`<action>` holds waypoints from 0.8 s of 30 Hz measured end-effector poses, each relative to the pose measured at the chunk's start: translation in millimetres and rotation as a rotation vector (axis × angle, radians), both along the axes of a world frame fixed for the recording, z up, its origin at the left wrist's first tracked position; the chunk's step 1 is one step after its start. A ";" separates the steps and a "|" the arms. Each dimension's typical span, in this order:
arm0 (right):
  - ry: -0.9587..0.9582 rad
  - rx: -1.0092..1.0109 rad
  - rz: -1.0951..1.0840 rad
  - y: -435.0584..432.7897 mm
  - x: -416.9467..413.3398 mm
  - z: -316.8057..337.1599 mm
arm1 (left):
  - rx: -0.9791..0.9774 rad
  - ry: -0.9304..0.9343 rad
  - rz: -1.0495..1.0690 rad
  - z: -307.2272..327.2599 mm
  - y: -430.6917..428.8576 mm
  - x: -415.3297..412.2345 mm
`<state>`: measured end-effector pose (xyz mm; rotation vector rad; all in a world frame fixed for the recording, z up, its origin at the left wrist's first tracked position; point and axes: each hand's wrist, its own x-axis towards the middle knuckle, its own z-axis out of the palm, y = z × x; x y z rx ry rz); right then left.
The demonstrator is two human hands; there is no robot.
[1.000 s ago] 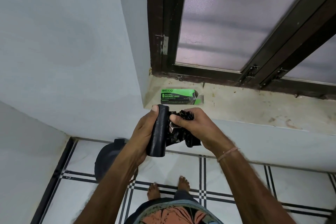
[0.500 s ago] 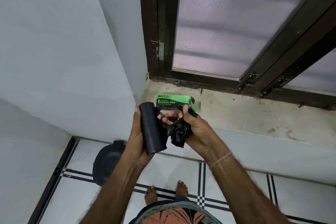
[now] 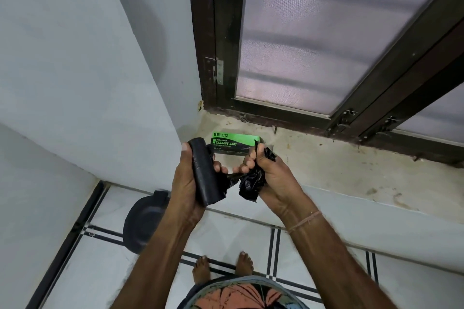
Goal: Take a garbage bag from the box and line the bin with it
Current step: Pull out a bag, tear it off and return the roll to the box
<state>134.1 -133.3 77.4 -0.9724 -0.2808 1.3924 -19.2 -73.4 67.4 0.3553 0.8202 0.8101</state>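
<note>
Near the middle of the frame, the left hand [image 3: 186, 187] grips the black roll [image 3: 204, 173] of bags, with its fingers curled round it. The right hand [image 3: 273, 178] is clenched on the loose bag [image 3: 251, 183], which is all scrunched up in its fist.

A second ago the two hands were close together. Now they are pulled apart. A thin twisted bit of bag is stretched tight between the roll and the fist. I think the bag is being torn off the roll, and it is not off yet. One more tug may do it.

Just above the hands, the green box [image 3: 234, 139] lies on the sill [image 3: 339, 165] under the window [image 3: 326, 32].

Down at the lower left, the dark round bin [image 3: 145, 223] stands on the floor [image 3: 326, 271]. I see no bag on it yet, so the lining is all left to do.
</note>
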 end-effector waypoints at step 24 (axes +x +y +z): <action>-0.660 -0.116 0.446 -44.7 18.5 8.7 | 0.093 0.087 0.138 -6.9 -18.5 18.9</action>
